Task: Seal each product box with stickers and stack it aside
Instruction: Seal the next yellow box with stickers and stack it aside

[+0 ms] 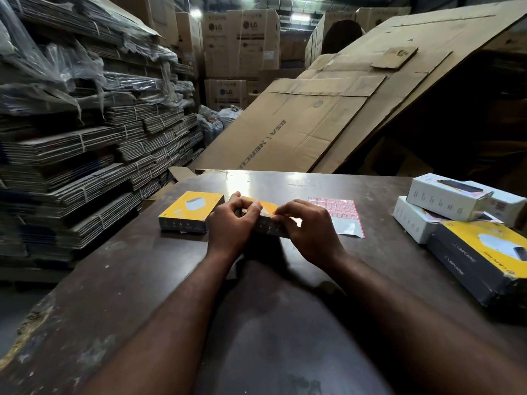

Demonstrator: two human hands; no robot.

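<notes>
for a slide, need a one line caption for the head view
Left hand and right hand grip a yellow-and-grey product box on the table, sticker sheet beside, stacked boxes at right.

the near half of the table [137,280] lies bare around both forearms [176,309], so a hand can slide in from the left edge or the front. at mid-table the left hand [231,226] and right hand [309,232] grip a box [271,227] between them, with a yellow box [189,212] just beside on the left and a sticker sheet [340,213] flat on the right. between the sheet and the pile of boxes [450,203] at the right edge runs an open strip. the far edge is bare, backed by leaning cardboard [328,115]; bundled cardboard stacks [71,155] wall the left side
</notes>
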